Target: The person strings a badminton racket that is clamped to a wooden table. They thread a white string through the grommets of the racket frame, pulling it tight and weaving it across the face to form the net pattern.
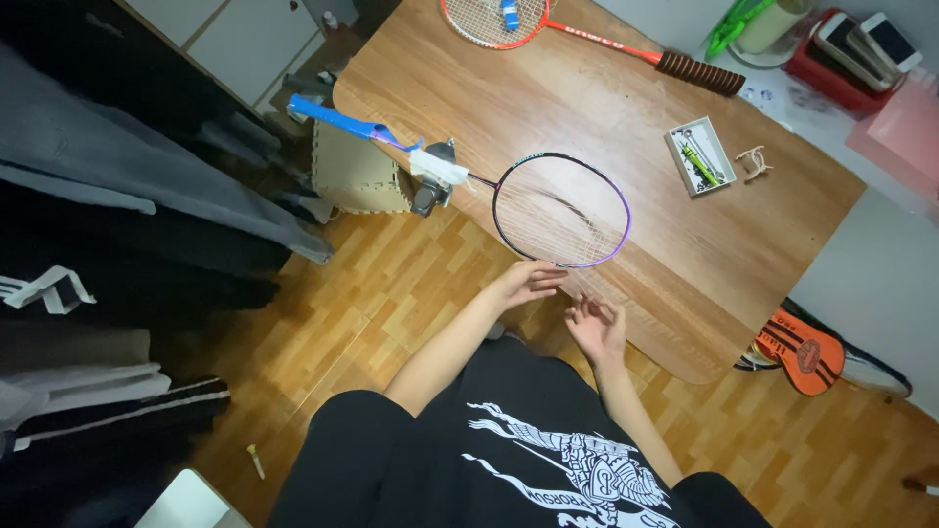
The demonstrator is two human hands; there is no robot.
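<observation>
Head view: a small white box (700, 155) of tools lies near the surface's (587, 108) right edge. A purple-rimmed racket (561, 209) lies at the near edge; the left hand (529, 284), fingers loosely spread, touches its rim. The right hand (597, 327) hovers beside, fingers curled, holding nothing.

A racket (548, 207) is lying on the tabletop (626, 108) near its front edge, its handle sticking out over the left edge, held in a clamp (433, 181) there. A second racket (577, 34) is lying across the far side. A small tray (699, 155) is sitting to the right, a rubber band (753, 161) just beside it. Both hands, left (526, 285) and right (597, 328), are hovering at the front edge, just below the near racket's head
</observation>
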